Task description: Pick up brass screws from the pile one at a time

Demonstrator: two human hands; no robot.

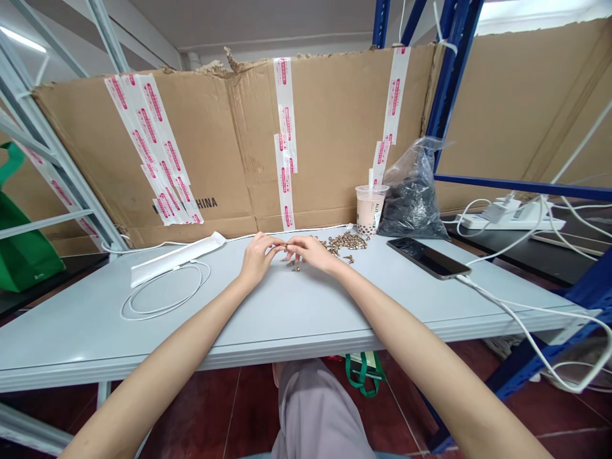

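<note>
My left hand (259,256) and my right hand (310,250) meet above the middle of the grey table, fingertips pinched together. Between them is a small brass-coloured metal piece (285,247), mostly covered by the fingers, so its exact kind is hard to make out. Just behind and right of my right hand lies a pile of small brass-coloured metal parts (348,241), some of them screw-like. A few loose parts (296,269) lie on the tabletop below my fingers.
A cup of bubble tea (370,210) and a clear bag of dark material (412,205) stand behind the pile. At right lies a phone (428,257) with a white cable. A coiled cable (165,306) and white paper sleeve (176,260) lie left. Cardboard (325,140) walls the back.
</note>
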